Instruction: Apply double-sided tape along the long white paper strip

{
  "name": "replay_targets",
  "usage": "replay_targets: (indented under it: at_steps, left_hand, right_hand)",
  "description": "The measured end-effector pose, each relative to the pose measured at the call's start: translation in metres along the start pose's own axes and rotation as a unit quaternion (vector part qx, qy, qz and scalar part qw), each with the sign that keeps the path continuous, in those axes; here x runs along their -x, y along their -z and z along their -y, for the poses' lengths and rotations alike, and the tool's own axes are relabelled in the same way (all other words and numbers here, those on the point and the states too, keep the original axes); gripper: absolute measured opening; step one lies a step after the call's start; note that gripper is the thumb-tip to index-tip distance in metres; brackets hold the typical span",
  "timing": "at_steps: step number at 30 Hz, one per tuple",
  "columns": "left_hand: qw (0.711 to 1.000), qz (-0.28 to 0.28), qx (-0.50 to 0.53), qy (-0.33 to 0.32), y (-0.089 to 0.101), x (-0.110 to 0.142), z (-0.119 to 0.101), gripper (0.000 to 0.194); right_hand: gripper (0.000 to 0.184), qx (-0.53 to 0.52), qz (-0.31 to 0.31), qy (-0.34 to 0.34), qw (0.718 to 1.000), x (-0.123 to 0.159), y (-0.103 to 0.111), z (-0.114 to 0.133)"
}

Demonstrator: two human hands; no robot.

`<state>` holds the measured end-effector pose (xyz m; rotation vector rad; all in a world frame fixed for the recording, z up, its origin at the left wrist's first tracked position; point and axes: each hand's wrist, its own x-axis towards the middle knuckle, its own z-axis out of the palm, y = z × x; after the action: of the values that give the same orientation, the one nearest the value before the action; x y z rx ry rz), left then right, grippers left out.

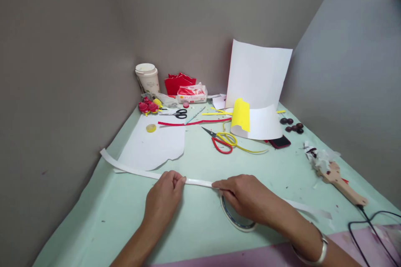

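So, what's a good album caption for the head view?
Left hand and right hand on a white strip, red-and-yellow scissors beyond.

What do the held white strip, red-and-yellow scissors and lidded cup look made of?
White strip: likely paper or thin card; thin, curving toward its left end, glossy in part, so possibly coated.
Scissors: probably metal blades, dark and pointed; handles likely plastic or plastic-coated, smooth and brightly coloured.
Lidded cup: paper or plastic, can't tell which; pale, smooth, printed wall.
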<state>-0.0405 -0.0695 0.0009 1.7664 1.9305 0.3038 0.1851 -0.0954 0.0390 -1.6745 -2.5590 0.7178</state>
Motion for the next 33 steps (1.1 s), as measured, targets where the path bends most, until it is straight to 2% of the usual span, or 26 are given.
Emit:
replay_targets:
  at_steps: [33]
  left_hand:
    - [0.998,-0.029,-0.048,-0.030,-0.0077,0.0035,0.0004,0.024]
  right_hand:
    - [0.035,0.003,0.012,-0.009,1.000,-0.0022,0.0019,0.0009]
